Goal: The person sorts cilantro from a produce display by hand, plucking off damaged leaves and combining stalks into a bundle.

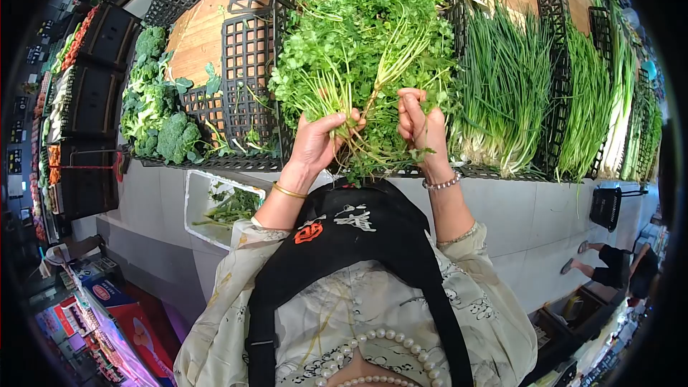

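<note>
My left hand [320, 142] is closed around the stems of a small bunch of cilantro [331, 97], whose thin roots and stem ends hang down toward my apron. To its right, my right hand [423, 127] is raised with thumb and fingers pinched together. Green leaves show beside those fingertips, but whatever they grip is too small to make out. Behind both hands lies a large heap of cilantro [373, 18] between black crate walls. One pale-stemmed sprig [394, 64] lies on the heap, its root end pointing down between my hands.
Broccoli [178, 137] and a black plastic crate divider [247, 64] are at the left. Long thin green onions [502, 86] and other leafy bundles [584, 107] stand at the right. A white foam box [195, 204] of greens sits below the display. A person [613, 265] is at far right.
</note>
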Available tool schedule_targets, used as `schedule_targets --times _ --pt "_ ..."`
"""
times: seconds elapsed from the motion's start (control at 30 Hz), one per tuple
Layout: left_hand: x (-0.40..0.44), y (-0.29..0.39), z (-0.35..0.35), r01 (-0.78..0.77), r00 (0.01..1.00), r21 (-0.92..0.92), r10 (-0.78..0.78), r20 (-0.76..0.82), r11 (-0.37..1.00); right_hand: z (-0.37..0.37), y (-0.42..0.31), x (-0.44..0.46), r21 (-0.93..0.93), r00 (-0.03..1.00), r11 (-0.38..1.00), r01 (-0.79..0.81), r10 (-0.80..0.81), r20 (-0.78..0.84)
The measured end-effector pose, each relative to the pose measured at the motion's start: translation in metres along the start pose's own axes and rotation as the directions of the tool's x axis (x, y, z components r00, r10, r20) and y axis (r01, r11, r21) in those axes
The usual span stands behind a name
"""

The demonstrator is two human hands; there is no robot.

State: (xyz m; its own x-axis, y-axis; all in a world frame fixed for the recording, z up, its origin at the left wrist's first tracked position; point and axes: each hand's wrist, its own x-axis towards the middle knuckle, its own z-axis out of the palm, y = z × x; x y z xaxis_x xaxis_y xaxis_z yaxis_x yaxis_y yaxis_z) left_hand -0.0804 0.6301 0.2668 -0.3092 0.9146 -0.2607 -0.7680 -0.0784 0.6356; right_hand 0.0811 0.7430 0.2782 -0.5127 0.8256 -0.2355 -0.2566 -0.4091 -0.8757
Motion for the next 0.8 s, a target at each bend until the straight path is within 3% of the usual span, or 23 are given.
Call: schedule_targets --times 0.1,0.13,0.17,0.23,0.27,0.3,0.37,0.4,0.53,0.63,0.77,0.8 --pt "0.004 0.000 -0.017 0.120 0.992 -0.190 -0.123 -0.004 0.974 0.001 0.005 0.007 -0.029 0.998 1.000 0.005 -0.003 0.056" --pt "-0.001 0.004 -0.009 0.072 0.997 -0.163 -0.076 -0.018 0.984 0.003 0.006 0.011 -0.097 1.000 0.995 0.023 -0.025 -0.012" --pt "-0.001 0.006 -0.012 0.070 0.998 -0.177 -0.070 0.002 0.982 -0.001 0.007 0.017 -0.305 0.985 0.938 0.162 -0.172 -0.006" --pt "-0.002 0.013 -0.005 -0.030 0.999 -0.084 0.027 -0.039 0.996 -0.008 0.013 0.035 -0.656 0.898 0.650 0.383 -0.429 0.099" --pt "-0.005 0.020 0.002 -0.091 0.994 -0.021 0.089 -0.071 0.996 -0.009 0.015 0.047 -0.799 0.926 0.517 0.308 -0.355 0.127" --pt "-0.007 0.029 0.009 -0.150 0.983 0.044 0.153 -0.098 0.988 0.002 0.011 0.050 -0.917 0.964 0.369 0.150 -0.261 0.052" --pt "-0.005 0.033 0.015 -0.257 0.965 0.069 0.260 -0.037 0.964 0.014 0.009 0.052 -0.988 0.966 0.091 0.128 -0.239 0.103" --pt "-0.004 0.034 0.016 -0.267 0.962 0.093 0.271 -0.038 0.959 0.015 0.010 0.056 -0.994 0.967 0.020 0.103 -0.238 0.095" --pt "-0.006 0.044 0.020 -0.298 0.954 0.121 0.299 0.016 0.947 0.005 0.013 0.061 -0.927 0.981 0.373 0.035 -0.188 -0.039" --pt "0.003 0.039 0.013 -0.301 0.950 0.115 0.308 -0.051 0.947 -0.010 0.010 0.046 -0.668 0.950 0.703 0.245 -0.310 0.021" --pt "0.007 0.021 0.025 -0.201 0.973 0.145 0.215 -0.085 0.969 0.003 -0.012 0.007 -0.525 0.969 0.819 0.231 -0.244 0.046" --pt "0.009 0.013 0.028 -0.187 0.978 0.130 0.197 -0.070 0.974 0.009 -0.010 0.001 -0.491 0.940 0.807 0.328 -0.332 0.084"
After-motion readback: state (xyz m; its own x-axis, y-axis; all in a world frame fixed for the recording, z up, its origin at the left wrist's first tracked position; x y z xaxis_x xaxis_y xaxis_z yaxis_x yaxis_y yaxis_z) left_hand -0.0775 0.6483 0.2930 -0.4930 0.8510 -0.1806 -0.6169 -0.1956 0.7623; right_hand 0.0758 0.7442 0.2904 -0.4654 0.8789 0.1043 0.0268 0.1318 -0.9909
